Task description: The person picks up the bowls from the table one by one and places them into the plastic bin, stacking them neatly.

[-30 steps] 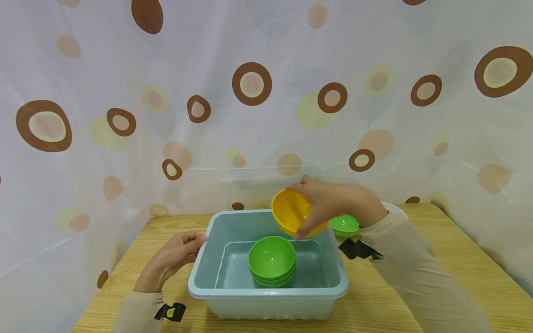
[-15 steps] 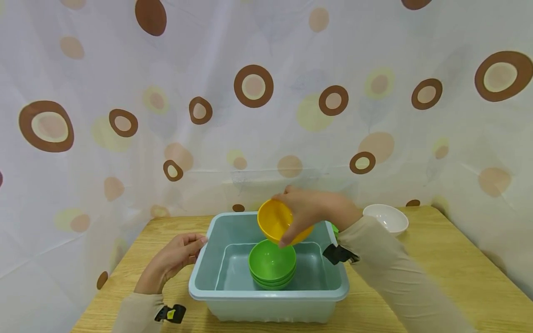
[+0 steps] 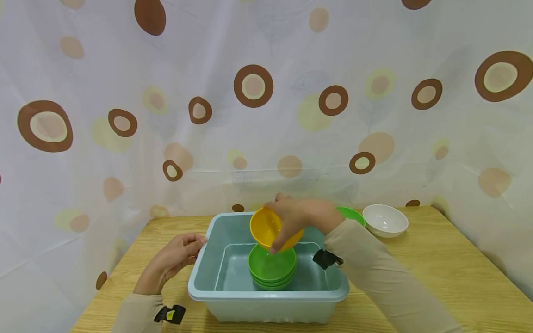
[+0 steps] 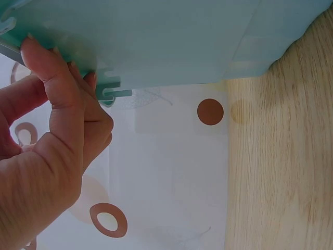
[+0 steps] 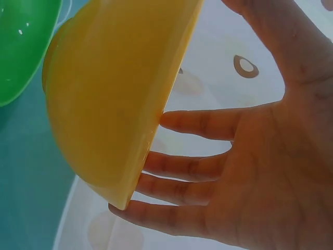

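Tabletop (image 3: 416, 268), hands (image 3: 181, 252) (image 3: 291, 216) on yellow bowl (image 3: 262, 226), tub (image 3: 270, 308)

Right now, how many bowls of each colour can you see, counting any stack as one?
Green: 2 (green stack in the tub; partly hidden green bowl beside the white)
Yellow: 1 (yellow bowl in the right hand)
White: 1 (white bowl on the table)
Total: 4

A: What is behind the wooden table (image 3: 441, 259)?
B: A whitish cloth (image 3: 187, 55); it is printed with brown rings, beige spots and some faint leaves
A: And the table itself?
B: It shows yellowish grain
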A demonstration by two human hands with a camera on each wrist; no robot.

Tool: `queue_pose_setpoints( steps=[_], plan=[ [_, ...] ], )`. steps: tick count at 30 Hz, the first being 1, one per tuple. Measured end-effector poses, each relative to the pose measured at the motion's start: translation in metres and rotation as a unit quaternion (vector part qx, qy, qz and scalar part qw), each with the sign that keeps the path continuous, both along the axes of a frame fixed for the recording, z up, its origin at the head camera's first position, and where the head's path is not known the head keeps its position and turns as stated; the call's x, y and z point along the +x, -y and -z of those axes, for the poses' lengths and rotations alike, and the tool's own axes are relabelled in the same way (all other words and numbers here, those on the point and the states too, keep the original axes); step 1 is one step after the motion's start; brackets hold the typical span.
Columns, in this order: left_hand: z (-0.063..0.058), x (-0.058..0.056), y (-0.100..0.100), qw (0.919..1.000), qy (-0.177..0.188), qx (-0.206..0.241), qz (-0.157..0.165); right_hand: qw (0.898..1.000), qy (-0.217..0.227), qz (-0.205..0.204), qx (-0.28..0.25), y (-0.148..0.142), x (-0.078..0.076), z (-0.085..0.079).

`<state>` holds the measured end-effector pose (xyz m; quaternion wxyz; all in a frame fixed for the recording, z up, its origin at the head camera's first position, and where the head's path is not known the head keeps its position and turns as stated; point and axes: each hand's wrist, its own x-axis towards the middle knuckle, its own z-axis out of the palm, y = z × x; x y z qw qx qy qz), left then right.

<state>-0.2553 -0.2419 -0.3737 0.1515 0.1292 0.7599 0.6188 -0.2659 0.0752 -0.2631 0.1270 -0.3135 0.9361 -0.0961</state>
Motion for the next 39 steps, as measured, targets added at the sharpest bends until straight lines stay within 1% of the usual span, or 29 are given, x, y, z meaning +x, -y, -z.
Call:
queue_pose_setpoints(
  steps=[11, 21, 26, 31, 36, 39],
  plan=[
    [0.001, -0.001, 0.000, 1.0000, 0.003, -0.002, -0.002, 1.000, 0.016, 0.011, 0.011, 0.008, -0.003, 0.008],
    [0.000, 0.000, -0.001, 1.0000, 0.005, -0.002, -0.005, 0.999, 0.020, 0.016, 0.029, 0.013, -0.007, 0.017],
    [-0.001, -0.001, -0.001, 1.0000, -0.001, -0.002, -0.003, 0.999, 0.020, 0.013, 0.037, 0.014, -0.007, 0.020],
    [-0.001, -0.001, -0.001, 1.0000, 0.001, -0.004, -0.007, 0.999, 0.018, 0.013, 0.044, 0.017, -0.007, 0.022],
    [-0.002, 0.000, -0.001, 0.9999, 0.011, -0.003, -0.010, 0.998, 0.034, 0.023, 0.045, 0.019, -0.007, 0.028],
    [-0.002, 0.001, -0.001, 0.9999, 0.010, -0.003, -0.007, 0.998, 0.044, 0.028, 0.045, 0.020, -0.006, 0.031]
  ],
)
